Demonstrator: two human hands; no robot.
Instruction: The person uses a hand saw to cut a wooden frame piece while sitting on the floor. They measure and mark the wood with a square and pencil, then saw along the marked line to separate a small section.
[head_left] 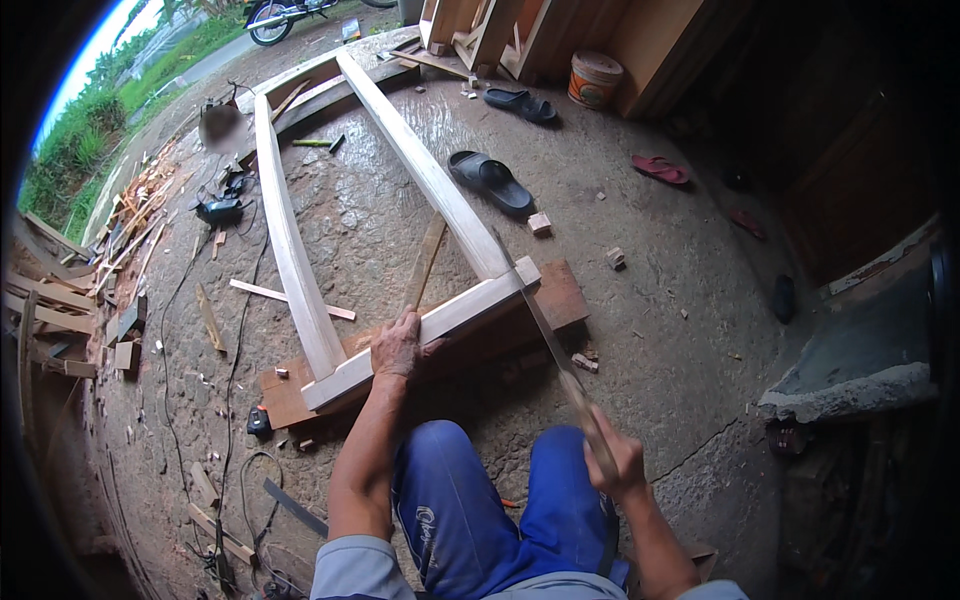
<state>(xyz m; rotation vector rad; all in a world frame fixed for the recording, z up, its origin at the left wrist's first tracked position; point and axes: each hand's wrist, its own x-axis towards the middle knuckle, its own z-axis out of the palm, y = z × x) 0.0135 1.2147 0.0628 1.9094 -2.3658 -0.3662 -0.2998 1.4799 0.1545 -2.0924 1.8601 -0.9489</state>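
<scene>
A pale wooden frame (425,165) with two long rails lies on the concrete floor, its near crosspiece resting over a brown board (562,297). My left hand (396,346) presses down on that crosspiece, fingers wrapped over it. In my right hand (618,458) is the wooden handle of a handsaw (546,334). The thin blade slants up and away, touching or crossing the crosspiece near its right end, by the corner joint. Motion or angle hides how deep the blade sits. A narrow wood strip (426,262) leans inside the frame, just beyond my left hand.
Inside the frame lies a hammer (320,143) with a green handle. Black sandals (490,182) and wood offcuts (540,223) lie to its right. A tape measure (259,420), cables (236,350) and scrap wood (140,200) are at left; a bucket (595,80) stands at the back.
</scene>
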